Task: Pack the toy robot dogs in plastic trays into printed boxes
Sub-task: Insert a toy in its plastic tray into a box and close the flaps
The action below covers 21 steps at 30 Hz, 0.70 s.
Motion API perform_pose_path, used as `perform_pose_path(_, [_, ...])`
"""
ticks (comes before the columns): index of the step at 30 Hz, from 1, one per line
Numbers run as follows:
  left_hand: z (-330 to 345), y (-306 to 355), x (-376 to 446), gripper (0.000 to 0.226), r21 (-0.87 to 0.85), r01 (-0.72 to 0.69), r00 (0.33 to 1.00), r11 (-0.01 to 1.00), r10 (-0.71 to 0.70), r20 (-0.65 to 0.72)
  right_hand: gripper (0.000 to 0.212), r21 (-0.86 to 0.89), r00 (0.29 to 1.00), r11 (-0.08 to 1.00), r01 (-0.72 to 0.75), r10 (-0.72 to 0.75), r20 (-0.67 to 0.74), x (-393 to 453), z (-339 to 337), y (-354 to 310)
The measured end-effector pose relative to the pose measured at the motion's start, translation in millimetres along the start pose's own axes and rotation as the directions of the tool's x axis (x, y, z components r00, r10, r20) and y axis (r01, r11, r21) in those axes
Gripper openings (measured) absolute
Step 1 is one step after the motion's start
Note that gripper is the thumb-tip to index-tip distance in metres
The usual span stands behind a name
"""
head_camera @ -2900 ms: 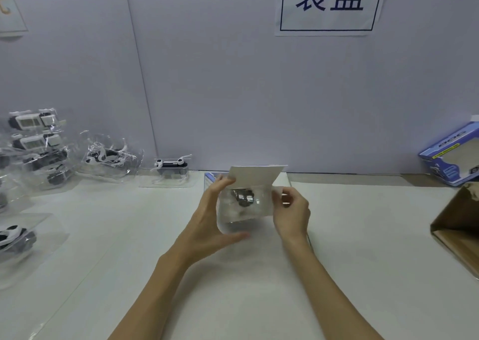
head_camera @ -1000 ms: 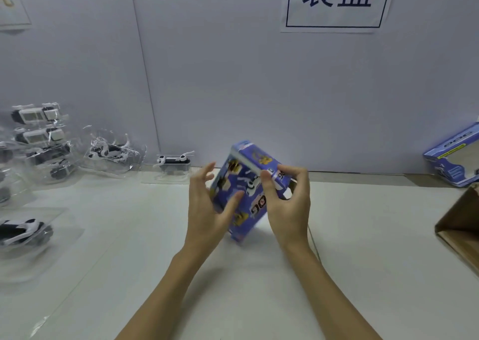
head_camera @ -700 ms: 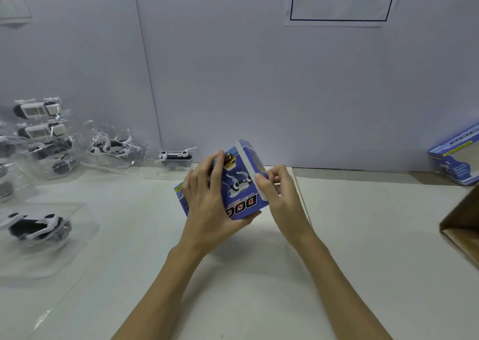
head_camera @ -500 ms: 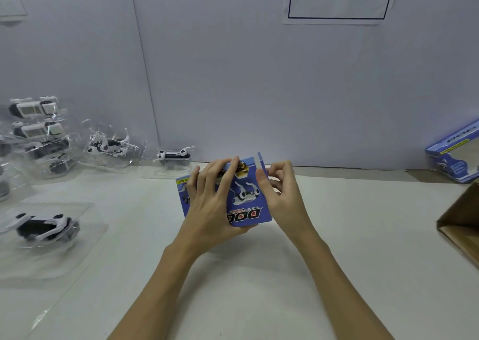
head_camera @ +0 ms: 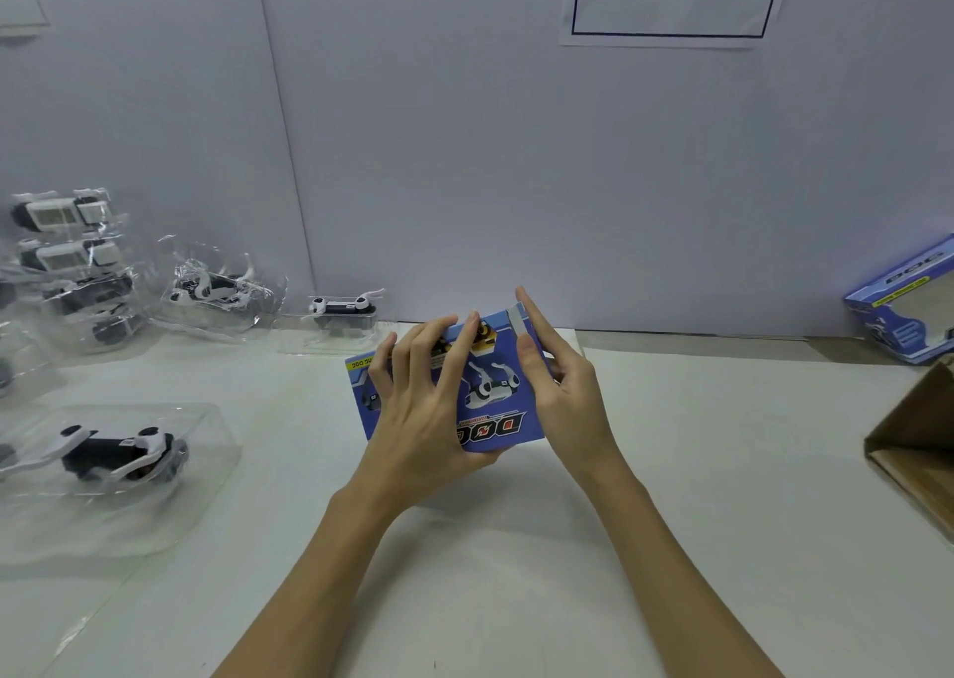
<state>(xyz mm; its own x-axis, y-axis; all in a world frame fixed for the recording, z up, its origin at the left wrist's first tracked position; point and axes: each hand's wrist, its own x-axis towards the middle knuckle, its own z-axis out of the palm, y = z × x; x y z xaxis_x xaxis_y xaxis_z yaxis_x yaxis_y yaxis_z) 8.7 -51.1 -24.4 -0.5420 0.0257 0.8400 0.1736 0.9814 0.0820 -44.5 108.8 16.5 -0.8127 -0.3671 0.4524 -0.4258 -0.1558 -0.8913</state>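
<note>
head view: person at a white desk, both hands on one printed box
box: blue, dog print and "DOG" lettering upside down to the camera, held just above the desk at centre, far side of the reach
left hand: fingers spread and curved over the box's printed face, thumb hidden beneath it; grips it, probably to keep it steady while the end is closed
right hand: at the box's right end, fingers nearly straight, pressing the pale end flap (judged: tucking it shut; no curl round anything)
step: closing the box; whether a tray is inside cannot be told, box is opaque from here
unpacked stock: toy robot dogs in clear plastic trays, one near left, a stack far left, two more along the wall; probably laid within left-hand reach for the next pick
right side: another printed box against the wall at far right, and a brown carton at the right edge, open side toward the person (likely where packed boxes go)
wall: paper sign with characters, partly cut off
risk: flap may buckle if pushed off-line
</note>
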Motion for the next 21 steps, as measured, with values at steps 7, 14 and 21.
perform_pose_path(7, [1.6,-0.1,-0.4,0.112,0.01,-0.006,1.0,1.0,0.006,-0.007,0.045,-0.013,1.0,1.0,-0.004,0.004,0.002,0.9,-1.4,-0.6])
perform_pose_path(14, [1.6,0.9,0.0,0.115,0.014,0.0,1.0,1.0,0.0,-0.01,0.049,-0.055,1.0,0.998,-0.001,0.002,0.001,1.7,-2.9,3.6])
perform_pose_path(21, [1.2,1.4,-0.2,0.113,0.012,-0.001,1.0,1.0,0.001,-0.013,0.058,-0.053,1.0,0.999,-0.002,0.002,0.014,1.1,-3.1,3.0])
